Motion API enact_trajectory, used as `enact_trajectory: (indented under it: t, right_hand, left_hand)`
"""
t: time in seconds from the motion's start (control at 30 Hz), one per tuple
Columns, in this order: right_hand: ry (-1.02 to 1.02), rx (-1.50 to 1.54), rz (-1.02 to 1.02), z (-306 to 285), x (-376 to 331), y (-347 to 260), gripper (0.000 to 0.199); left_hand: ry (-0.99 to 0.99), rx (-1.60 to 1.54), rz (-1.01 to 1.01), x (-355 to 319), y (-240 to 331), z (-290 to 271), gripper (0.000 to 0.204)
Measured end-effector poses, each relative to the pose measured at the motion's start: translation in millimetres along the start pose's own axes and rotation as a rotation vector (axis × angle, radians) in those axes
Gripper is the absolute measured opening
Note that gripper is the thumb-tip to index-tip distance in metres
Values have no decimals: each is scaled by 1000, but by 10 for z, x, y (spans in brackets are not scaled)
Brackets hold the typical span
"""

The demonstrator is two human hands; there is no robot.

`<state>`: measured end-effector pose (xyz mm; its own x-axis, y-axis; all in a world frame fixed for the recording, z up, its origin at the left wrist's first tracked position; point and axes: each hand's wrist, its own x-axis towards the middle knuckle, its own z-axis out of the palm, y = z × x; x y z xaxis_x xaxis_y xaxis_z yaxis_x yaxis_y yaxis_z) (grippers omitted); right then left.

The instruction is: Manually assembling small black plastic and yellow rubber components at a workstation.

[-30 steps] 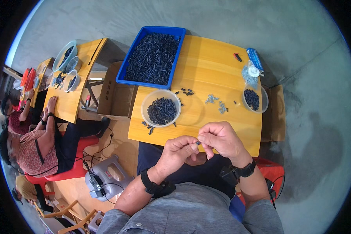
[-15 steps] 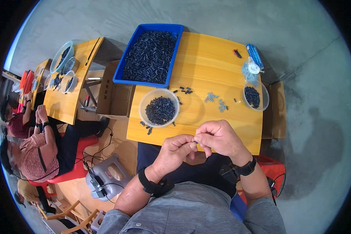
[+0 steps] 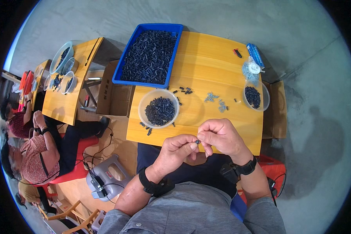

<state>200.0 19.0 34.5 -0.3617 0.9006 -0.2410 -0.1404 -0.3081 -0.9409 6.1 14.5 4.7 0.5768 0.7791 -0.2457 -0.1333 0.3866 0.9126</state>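
Note:
Just in front of the near table edge, my left hand [image 3: 178,150] pinches a small black cylindrical part [image 3: 197,142] between thumb and forefinger. My right hand [image 3: 220,137] is closed beside it, thumb and forefinger pressed together close to the part's end; whatever they hold is too small to make out. Beyond my left hand, a clear round tub [image 3: 141,102] is heaped with small black parts, and a few more lie loose around it. Small silvery metal pieces [image 3: 211,97] lie in two little piles on the yellow table [image 3: 218,58].
A blue tray [image 3: 141,84] full of black parts stands at the far left. At the right edge are a clear bowl [image 3: 266,96] with black parts, a plastic bag [image 3: 250,74], a blue box [image 3: 255,55] and a red-and-black tool [image 3: 237,53]. People work at tables on the left.
My right hand has drawn slightly right, away from the left fingertips, so the end of the black part shows more. The left hand stays almost in place.

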Motion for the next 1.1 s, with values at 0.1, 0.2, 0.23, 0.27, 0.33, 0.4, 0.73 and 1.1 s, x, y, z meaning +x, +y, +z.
enact_trajectory:
  t: [0.1,0.2,0.23,0.27,0.33,0.4,0.73,1.1]
  right_hand:
    - [-14,-2,8,2,14,-11,15]
    - [-28,-7,11,-10,10,-9,15]
    - [-31,-9,11,-12,9,-4,15]
    - [-31,-8,11,-11,9,-6,15]
    - [-26,-37,13,-10,5,-14,14]
    - [-32,-48,14,-15,5,-16,14]
    - [-21,-195,25,-3,27,-38,13]
    - [114,-288,-51,101,-26,-27,13]
  left_hand:
    - [-9,-28,7,-4,-5,-15,14]
    - [-7,-26,-1,-5,-4,-7,14]
    - [-7,-25,-1,-5,0,-5,14]
    - [-6,-11,-12,-6,6,-5,14]
    - [-7,2,-23,-2,8,-2,14]
    - [-16,-2,-9,2,3,4,15]
    - [13,-28,-50,8,-31,32,14]
    - [105,-46,-58,19,-20,130,11]
